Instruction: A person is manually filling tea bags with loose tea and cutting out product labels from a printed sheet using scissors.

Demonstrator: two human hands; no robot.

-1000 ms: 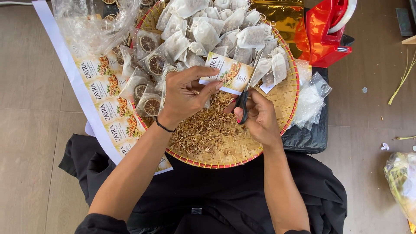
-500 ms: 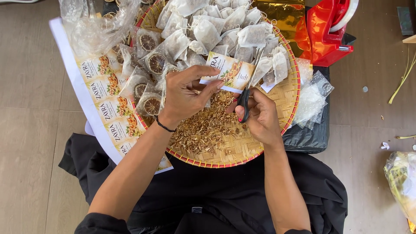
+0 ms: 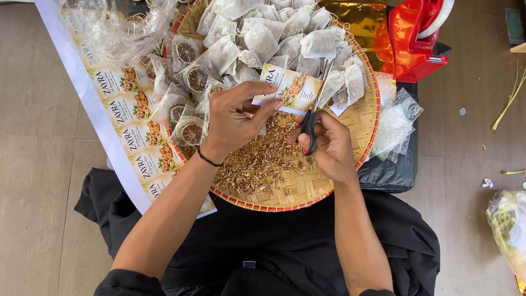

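Left hand pinches the label above the tray centre. Right hand grips the scissors, blades at the label's right edge. Risk: the fingers holding the label sit near the blades; a skewed cut could spoil the print.

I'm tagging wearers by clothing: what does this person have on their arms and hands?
Both forearms are bare, with black sleeves pushed up to the elbows. The left hand has a thin black band at the wrist. The right hand wears no glove, ring or band that shows, though one thumbnail looks painted pink.
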